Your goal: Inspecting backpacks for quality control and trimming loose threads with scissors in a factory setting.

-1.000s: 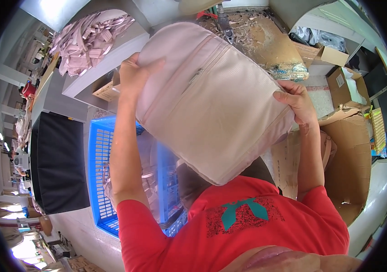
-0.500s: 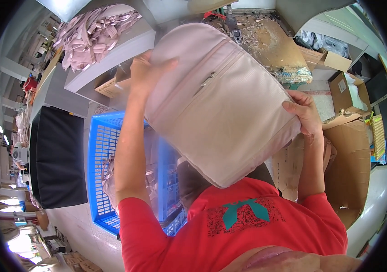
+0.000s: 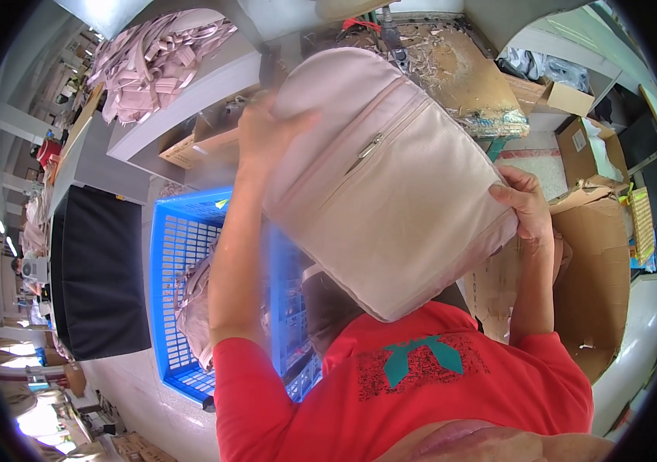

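Note:
A pale pink-beige backpack [image 3: 398, 208] with a rounded top is held up in front of my chest, tilted. A zipper with a metal pull [image 3: 372, 146] runs across its upper part. My left hand [image 3: 267, 135], a little blurred, grips the upper left edge, thumb lying over the face and the other fingers hidden behind. At the right side, my right hand [image 3: 523, 202] pinches the edge, with its thumb on the front. Below my left forearm stands a blue plastic basket [image 3: 160, 308] with pinkish fabric pieces [image 3: 196, 308] inside.
Pink straps and fabric pieces [image 3: 155, 69] lie heaped on a grey table at the upper left. Ahead is a worn bench [image 3: 459, 73] strewn with scraps. An open cardboard box [image 3: 594, 285] stands to my right, and a black box-shaped object [image 3: 101, 277] is left of the basket.
The backpack has shifted slightly right and down with both hands still on it. My left hand has moved right with its edge.

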The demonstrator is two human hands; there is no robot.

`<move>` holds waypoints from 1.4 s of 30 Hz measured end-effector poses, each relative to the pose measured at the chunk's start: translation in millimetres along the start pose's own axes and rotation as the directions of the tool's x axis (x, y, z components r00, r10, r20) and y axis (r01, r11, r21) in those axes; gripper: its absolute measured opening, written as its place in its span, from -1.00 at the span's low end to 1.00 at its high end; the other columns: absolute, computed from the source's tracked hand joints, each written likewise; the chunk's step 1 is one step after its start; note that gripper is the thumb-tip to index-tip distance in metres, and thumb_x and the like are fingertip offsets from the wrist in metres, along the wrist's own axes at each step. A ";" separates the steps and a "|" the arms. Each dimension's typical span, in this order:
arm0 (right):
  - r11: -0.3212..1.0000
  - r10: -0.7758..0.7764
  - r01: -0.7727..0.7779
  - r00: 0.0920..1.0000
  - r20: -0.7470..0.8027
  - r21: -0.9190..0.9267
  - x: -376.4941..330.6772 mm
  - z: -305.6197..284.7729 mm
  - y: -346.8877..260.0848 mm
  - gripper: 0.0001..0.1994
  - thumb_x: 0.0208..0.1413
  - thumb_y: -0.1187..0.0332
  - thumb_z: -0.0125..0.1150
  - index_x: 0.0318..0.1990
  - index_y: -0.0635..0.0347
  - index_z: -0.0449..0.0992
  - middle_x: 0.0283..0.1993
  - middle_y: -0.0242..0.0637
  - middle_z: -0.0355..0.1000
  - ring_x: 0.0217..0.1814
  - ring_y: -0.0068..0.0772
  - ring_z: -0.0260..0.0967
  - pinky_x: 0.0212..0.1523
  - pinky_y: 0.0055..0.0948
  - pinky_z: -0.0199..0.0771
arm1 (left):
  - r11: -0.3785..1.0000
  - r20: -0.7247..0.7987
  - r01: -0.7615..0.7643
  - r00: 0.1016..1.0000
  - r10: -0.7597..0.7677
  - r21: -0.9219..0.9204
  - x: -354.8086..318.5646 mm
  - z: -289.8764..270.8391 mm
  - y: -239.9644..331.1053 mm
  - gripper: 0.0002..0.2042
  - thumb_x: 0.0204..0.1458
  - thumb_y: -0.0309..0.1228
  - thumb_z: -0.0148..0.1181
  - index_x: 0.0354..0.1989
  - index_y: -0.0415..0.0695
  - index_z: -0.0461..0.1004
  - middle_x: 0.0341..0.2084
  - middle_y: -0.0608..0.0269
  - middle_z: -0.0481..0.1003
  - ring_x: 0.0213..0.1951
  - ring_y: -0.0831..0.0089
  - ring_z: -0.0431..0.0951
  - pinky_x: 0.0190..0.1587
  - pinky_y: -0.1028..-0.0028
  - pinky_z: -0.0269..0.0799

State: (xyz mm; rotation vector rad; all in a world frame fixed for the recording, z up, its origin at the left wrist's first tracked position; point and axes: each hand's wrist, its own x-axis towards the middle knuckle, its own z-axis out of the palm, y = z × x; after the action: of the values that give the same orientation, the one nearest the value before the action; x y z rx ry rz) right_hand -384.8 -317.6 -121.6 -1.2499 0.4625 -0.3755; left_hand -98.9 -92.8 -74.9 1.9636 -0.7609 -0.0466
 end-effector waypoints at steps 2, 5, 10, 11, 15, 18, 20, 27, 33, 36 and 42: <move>0.998 0.034 -0.033 0.999 -0.011 0.047 -3.6 -3.4 3.2 -0.61 -0.24 0.56 0.14 -0.12 0.33 0.37 -0.23 -0.26 0.39 -0.25 -0.52 0.32 -0.20 -0.61 0.29 | 0.993 -0.017 0.049 0.999 -0.051 -0.110 -9.9 -0.6 3.8 -0.62 -0.41 -0.36 0.33 -0.37 -0.30 0.45 -0.50 0.18 0.49 -0.49 0.49 0.46 -0.35 0.54 0.36; 0.990 -0.074 0.071 0.997 0.020 0.125 -8.6 8.0 9.9 -0.48 -0.28 0.53 0.16 -0.01 0.29 0.27 -0.08 -0.24 0.29 -0.15 -0.48 0.27 -0.17 -0.58 0.27 | 0.938 -0.067 0.122 0.986 -0.151 -0.325 -29.9 -10.7 -3.8 -0.62 -0.39 -0.43 0.32 -0.32 -0.31 0.43 -0.44 0.19 0.47 -0.44 0.50 0.44 -0.32 0.55 0.35; 0.984 -0.111 0.113 0.994 -0.018 0.138 -3.8 35.4 32.8 -0.50 -0.29 0.54 0.14 -0.05 0.34 0.28 -0.15 -0.23 0.31 -0.19 -0.50 0.28 -0.23 -0.59 0.30 | 0.808 -0.160 0.188 0.931 -0.328 -0.559 -65.8 -43.8 -14.3 -0.58 -0.35 -0.48 0.30 -0.22 -0.31 0.37 -0.35 0.16 0.44 -0.38 0.44 0.44 -0.28 0.52 0.36; 0.998 0.037 -0.039 0.999 0.036 0.056 -0.6 36.0 35.4 -0.57 -0.27 0.55 0.14 -0.11 0.36 0.32 -0.23 -0.25 0.34 -0.26 -0.53 0.30 -0.28 -0.60 0.32 | 0.757 -0.170 0.202 0.909 -0.382 -0.622 -71.2 -49.9 -15.7 -0.58 -0.32 -0.48 0.29 -0.21 -0.31 0.37 -0.35 0.15 0.44 -0.37 0.41 0.45 -0.28 0.50 0.37; 0.954 -0.043 0.041 0.999 -0.002 0.296 14.3 80.7 30.3 -0.78 -0.20 0.54 0.15 -0.30 0.38 0.41 -0.45 -0.33 0.40 -0.46 -0.60 0.32 -0.43 -0.63 0.34 | 0.725 -0.248 0.134 0.884 -0.396 -0.676 -90.5 -75.7 -20.4 -0.62 -0.27 -0.50 0.26 -0.21 -0.30 0.36 -0.33 0.13 0.43 -0.36 0.37 0.45 -0.29 0.45 0.40; 0.967 -0.109 0.113 0.994 -0.030 0.230 37.9 93.9 24.2 -0.84 -0.17 0.53 0.15 -0.36 0.36 0.42 -0.45 -0.30 0.40 -0.48 -0.60 0.32 -0.46 -0.61 0.34 | 0.695 -0.254 0.172 0.848 -0.465 -0.698 -95.8 -90.2 -26.4 -0.64 -0.25 -0.51 0.25 -0.21 -0.31 0.36 -0.33 0.12 0.43 -0.36 0.37 0.46 -0.30 0.44 0.42; 0.980 -0.103 0.109 0.994 -0.041 0.165 55.3 96.3 19.7 -0.84 -0.18 0.52 0.17 -0.39 0.38 0.42 -0.46 -0.28 0.40 -0.49 -0.58 0.32 -0.48 -0.59 0.34 | 0.711 -0.298 0.176 0.820 -0.488 -0.681 -96.7 -94.8 -28.8 -0.63 -0.25 -0.50 0.25 -0.21 -0.33 0.35 -0.32 0.10 0.43 -0.36 0.37 0.46 -0.30 0.44 0.43; 0.967 -0.070 0.056 0.996 0.048 0.249 85.0 105.2 0.5 -0.82 -0.22 0.53 0.21 -0.40 0.42 0.42 -0.45 -0.23 0.41 -0.46 -0.50 0.35 -0.41 -0.53 0.38 | 0.714 -0.343 0.117 0.816 -0.465 -0.690 -92.4 -100.8 -32.1 -0.63 -0.26 -0.50 0.26 -0.22 -0.33 0.35 -0.32 0.10 0.43 -0.36 0.38 0.46 -0.26 0.49 0.42; 0.966 -0.057 0.045 0.998 0.040 0.255 93.3 101.5 -3.3 -0.81 -0.22 0.54 0.22 -0.40 0.43 0.41 -0.44 -0.21 0.41 -0.46 -0.48 0.36 -0.40 -0.50 0.40 | 0.749 -0.379 0.095 0.817 -0.436 -0.656 -91.0 -96.4 -24.1 -0.60 -0.27 -0.47 0.27 -0.21 -0.35 0.35 -0.31 0.13 0.43 -0.34 0.40 0.45 -0.25 0.51 0.38; 0.977 -0.005 -0.019 0.993 0.114 0.213 91.0 95.4 -4.9 -0.80 -0.21 0.53 0.21 -0.37 0.41 0.42 -0.43 -0.20 0.41 -0.47 -0.46 0.36 -0.46 -0.47 0.41 | 0.865 -0.421 0.220 0.802 -0.424 -0.452 -101.9 -94.5 -28.1 -0.54 -0.27 -0.36 0.29 -0.21 -0.41 0.35 -0.32 0.12 0.42 -0.32 0.43 0.42 -0.22 0.51 0.31; 0.814 -0.142 0.497 0.672 0.727 -0.301 50.4 163.3 -17.2 -0.82 -0.29 0.44 0.22 -0.42 0.24 0.49 -0.52 -0.24 0.42 -0.48 -0.45 0.36 -0.40 -0.52 0.35 | 0.920 -0.005 -0.250 0.964 0.264 0.300 -123.9 -76.6 25.7 -0.13 -0.36 -0.24 0.35 0.12 -0.27 -0.04 -0.03 -0.07 0.20 0.04 0.28 0.18 0.03 0.36 0.06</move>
State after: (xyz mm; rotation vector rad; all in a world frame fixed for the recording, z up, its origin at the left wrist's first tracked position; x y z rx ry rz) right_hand -256.1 -215.4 -71.5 -1.8629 -0.3570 -0.0731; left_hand -184.7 25.1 -49.6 2.1195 -1.0387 0.2867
